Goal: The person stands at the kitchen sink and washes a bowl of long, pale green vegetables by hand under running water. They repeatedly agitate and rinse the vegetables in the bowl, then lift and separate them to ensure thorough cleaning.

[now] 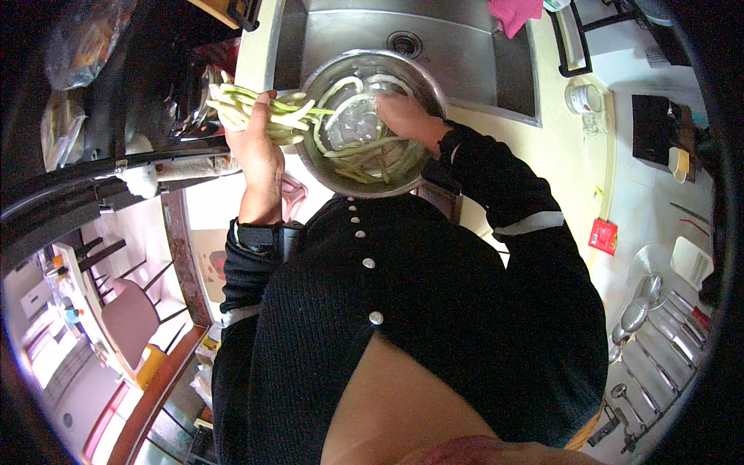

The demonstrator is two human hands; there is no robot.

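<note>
My left hand [256, 151] grips a bunch of pale green long beans [232, 110] at the left rim of a round stainless steel basin [427, 75]. Bean ends stick out on both sides of the thumb. Inside the basin, several longer beans [357, 152] lie curled in clear water [366, 125]. My right hand [404, 116], blurred by motion, reaches in over the right rim. Its fingertips pinch one end of a long bean [349, 107], which arcs down to the left. The basin overlaps the near edge of a metal sink [349, 29].
The sink drain [404, 45] lies beyond the basin. A pink cloth [514, 14] hangs at the sink's far right corner. On the right are a glass jar [583, 99], a red packet [603, 236] and hanging ladles [635, 314]. A chair [131, 319] stands at lower left.
</note>
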